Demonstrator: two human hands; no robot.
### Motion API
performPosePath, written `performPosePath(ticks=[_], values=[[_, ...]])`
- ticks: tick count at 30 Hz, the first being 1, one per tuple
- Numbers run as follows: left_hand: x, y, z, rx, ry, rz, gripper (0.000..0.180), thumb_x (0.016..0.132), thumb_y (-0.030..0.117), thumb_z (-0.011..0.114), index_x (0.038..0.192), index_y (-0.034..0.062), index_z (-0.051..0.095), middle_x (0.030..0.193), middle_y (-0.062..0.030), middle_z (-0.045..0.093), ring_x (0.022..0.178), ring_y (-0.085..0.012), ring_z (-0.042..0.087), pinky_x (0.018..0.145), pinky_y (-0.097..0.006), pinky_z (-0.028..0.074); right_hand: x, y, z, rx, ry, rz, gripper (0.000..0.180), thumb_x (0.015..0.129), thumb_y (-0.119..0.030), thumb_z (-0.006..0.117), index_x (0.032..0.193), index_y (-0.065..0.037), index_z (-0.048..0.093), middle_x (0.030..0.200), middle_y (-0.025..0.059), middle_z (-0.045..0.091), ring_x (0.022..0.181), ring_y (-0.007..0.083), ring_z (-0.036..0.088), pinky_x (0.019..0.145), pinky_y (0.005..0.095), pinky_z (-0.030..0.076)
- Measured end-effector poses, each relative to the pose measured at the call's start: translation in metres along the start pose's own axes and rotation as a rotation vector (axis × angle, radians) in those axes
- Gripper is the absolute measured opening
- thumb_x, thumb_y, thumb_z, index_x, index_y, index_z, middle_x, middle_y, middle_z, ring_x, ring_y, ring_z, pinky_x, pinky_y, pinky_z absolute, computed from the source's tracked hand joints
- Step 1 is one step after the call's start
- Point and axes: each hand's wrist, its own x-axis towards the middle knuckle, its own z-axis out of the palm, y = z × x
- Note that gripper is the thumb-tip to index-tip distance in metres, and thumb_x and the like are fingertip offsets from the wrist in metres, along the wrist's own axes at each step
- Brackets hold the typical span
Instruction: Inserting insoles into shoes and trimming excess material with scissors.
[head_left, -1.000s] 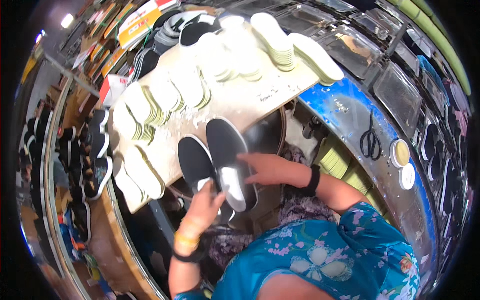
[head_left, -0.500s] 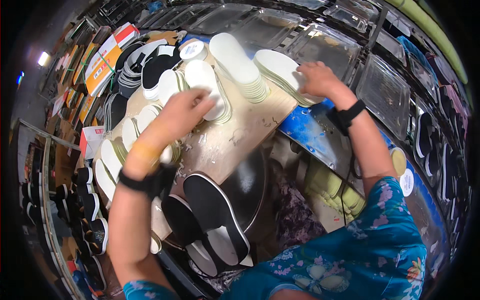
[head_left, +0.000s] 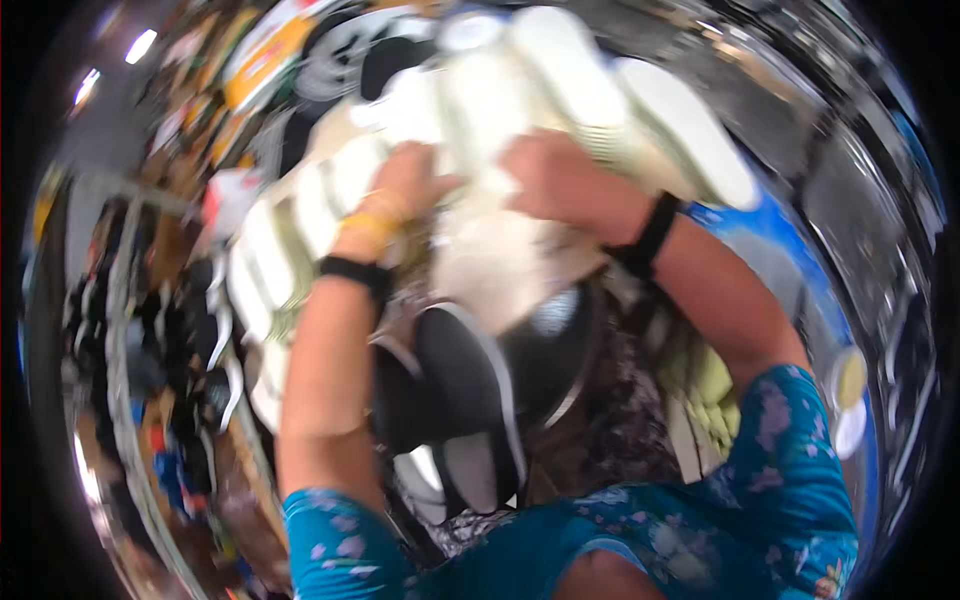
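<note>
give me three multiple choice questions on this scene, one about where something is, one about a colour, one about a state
1. Where do the black shoes lie?
A. beyond the stacks of soles
B. near the person, between the forearms
C. on the blue surface at the right

2. What colour is the band next to the black strap on the left wrist?
A. yellow
B. red
C. green

3. What are the hands doing?
A. both hang at the person's sides
B. one holds scissors
C. both reach forward to the pale shoe soles

Answers:
1 B: the black shoes sit below the hands, close to the body.
2 A: a yellow band circles the wrist just past the black strap.
3 C: the left hand and the right hand are both at the pale soles; blur hides whether either grips one.
</note>
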Motion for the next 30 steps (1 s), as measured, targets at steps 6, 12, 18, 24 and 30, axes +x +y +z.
performPosePath(ticks=[6,12,18,24,30], values=[[-0.003,0.011,-0.002,-0.168,-0.062,-0.237,0.031,0.071,0.021,0.055,0.092,-0.0008,0.061,0.103,-0.0229,0.057,0.096,-0.0376,0.056,0.085,-0.041,0.045,0.017,-0.004,0.006,-0.179,0.011,0.028,0.013,0.069,-0.015,0.059,0.071,-0.002,0.059,0.077,0.0157,0.058,0.074,0.0344,0.057,0.069,0.0414,0.047],[-0.028,0.026,-0.041,-0.037,0.164,-0.234,0.022,0.075,0.012,0.055,0.092,-0.0018,0.059,0.103,-0.0215,0.057,0.092,-0.0351,0.059,0.08,-0.041,0.049,0.032,-0.019,-0.01,-0.219,-0.165,0.282,0.016,0.078,-0.016,0.053,0.074,-0.001,0.059,0.082,0.0194,0.059,0.075,0.037,0.057,0.067,0.0444,0.045],[-0.171,0.003,-0.148,-0.441,0.801,-0.183,0.035,0.086,0.034,0.051,0.087,0.0001,0.061,0.069,-0.0156,0.06,0.062,-0.0312,0.057,0.06,-0.038,0.046,-0.017,-0.075,-0.11,0.304,0.754,0.512,0.026,0.091,-0.016,0.049,0.111,-0.002,0.059,0.092,0.0069,0.063,0.077,0.0125,0.06,0.063,0.024,0.048],[-0.432,0.055,-0.182,-0.801,0.784,-0.679,0.029,0.093,0.018,0.043,0.11,-0.0033,0.053,0.11,-0.0101,0.055,0.103,-0.0172,0.054,0.088,-0.029,0.042,-0.128,-0.149,-0.168,0.899,0.63,0.544,0.024,0.088,-0.009,0.049,0.108,0.002,0.057,0.089,0.009,0.064,0.058,0.0076,0.056,0.042,0.0185,0.041],[-0.498,0.146,-0.178,-0.841,0.492,-1.091,0.02,0.086,0.02,0.055,0.079,0.0017,0.058,0.07,0.0034,0.053,0.062,-0.0044,0.045,0.055,-0.019,0.037,-0.153,-0.225,-0.157,0.757,0.261,0.801,0.019,0.087,-0.008,0.048,0.095,0.0,0.063,0.076,0.0052,0.064,0.055,0.0084,0.057,0.04,0.0214,0.043]])
